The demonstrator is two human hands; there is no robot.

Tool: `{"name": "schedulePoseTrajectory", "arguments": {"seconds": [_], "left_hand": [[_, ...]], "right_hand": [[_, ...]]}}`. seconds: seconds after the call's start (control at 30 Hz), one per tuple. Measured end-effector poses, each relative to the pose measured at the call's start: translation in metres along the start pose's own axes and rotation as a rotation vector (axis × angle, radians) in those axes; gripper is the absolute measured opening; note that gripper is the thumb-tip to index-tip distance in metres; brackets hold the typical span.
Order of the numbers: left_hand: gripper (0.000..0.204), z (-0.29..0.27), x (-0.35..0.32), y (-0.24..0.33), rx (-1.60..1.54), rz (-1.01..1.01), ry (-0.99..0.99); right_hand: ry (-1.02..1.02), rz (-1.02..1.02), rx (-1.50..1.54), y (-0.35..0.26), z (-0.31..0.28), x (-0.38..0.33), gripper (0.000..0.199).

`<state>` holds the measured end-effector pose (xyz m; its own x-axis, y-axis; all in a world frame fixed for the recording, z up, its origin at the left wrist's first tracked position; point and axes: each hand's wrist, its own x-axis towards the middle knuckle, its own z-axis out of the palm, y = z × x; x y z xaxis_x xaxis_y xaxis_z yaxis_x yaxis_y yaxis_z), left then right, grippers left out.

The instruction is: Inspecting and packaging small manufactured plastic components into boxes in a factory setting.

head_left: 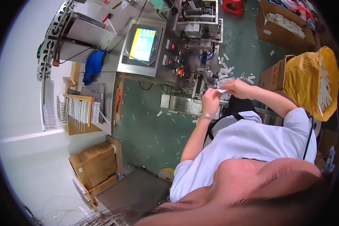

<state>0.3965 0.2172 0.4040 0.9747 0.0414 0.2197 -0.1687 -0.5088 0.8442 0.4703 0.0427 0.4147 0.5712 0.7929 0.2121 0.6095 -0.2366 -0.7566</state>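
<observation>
My left hand [211, 100], with thin bangles at the wrist, and my right hand [238, 89] are raised together in front of a metal packing machine [194, 34]. Between their fingertips they pinch a small white packet [222, 90]. The machine's outlet tray [179, 105] lies just below and left of my left hand. My light blue shirt and a dark strap fill the space beneath the hands.
A lit touch screen [142, 44] sits in a steel console to the left. A yellow bag [309, 81] of white strips stands in a cardboard box at right. Loose white packets [229, 71] litter the green floor. Cardboard boxes [96, 164], a wooden rack [78, 109], a blue cloth [92, 66].
</observation>
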Motion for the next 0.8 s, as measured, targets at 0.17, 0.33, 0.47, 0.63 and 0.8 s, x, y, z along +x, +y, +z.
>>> {"name": "schedulePoseTrajectory", "arguments": {"seconds": [0.17, 0.33, 0.47, 0.63, 0.8], "left_hand": [[0.01, 0.004, -0.018, 0.001, -0.138, -0.419, -0.166], [0.012, 0.012, -0.023, -0.01, -0.441, -0.596, -0.224], [0.012, 0.036, 0.002, 0.004, -0.74, -0.744, -0.032], [0.016, 0.089, 0.038, 0.041, -0.928, -0.806, -0.016], [0.017, 0.104, 0.074, 0.044, -0.838, -0.752, -0.1]], "right_hand": [[-0.155, 0.151, -0.14, 0.005, 0.017, -0.021, 0.022], [-0.011, 0.034, -0.232, -0.007, 0.018, -0.037, 0.022], [0.319, 0.055, -0.385, -0.01, 0.012, -0.038, 0.021], [0.694, 0.313, -0.447, -0.009, -0.017, -0.076, 0.019], [1.025, 0.65, -0.468, -0.003, -0.064, -0.146, 0.017]]}}
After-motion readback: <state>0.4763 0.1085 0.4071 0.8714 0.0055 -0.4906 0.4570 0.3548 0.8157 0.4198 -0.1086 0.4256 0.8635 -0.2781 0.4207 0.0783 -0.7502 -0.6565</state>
